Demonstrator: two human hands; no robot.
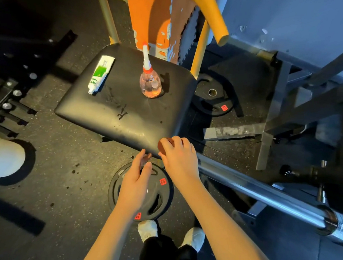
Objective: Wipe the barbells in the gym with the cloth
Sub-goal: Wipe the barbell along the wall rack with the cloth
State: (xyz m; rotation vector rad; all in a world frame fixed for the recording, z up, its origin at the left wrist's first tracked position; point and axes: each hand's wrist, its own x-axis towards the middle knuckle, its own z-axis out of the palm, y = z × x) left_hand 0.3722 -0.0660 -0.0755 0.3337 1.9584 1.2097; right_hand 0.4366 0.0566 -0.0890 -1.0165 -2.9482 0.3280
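A chrome barbell (263,193) runs from the near corner of the black padded seat (127,110) down to the right, ending in a thicker sleeve. My right hand (179,156) curls round a small reddish-brown cloth (162,144) at the bar's left end, by the seat's corner. Just to its left, my left hand (139,176) hovers with relaxed fingers above a black 10 kg plate (157,200) on the floor and holds nothing.
On the seat stand a clear bottle (150,83) with pink liquid and a red-white nozzle, and a green-white tube (100,74). A second black plate (213,98) lies behind the seat. Grey machine frame (279,117) fills the right; an orange chair back (174,18) is behind.
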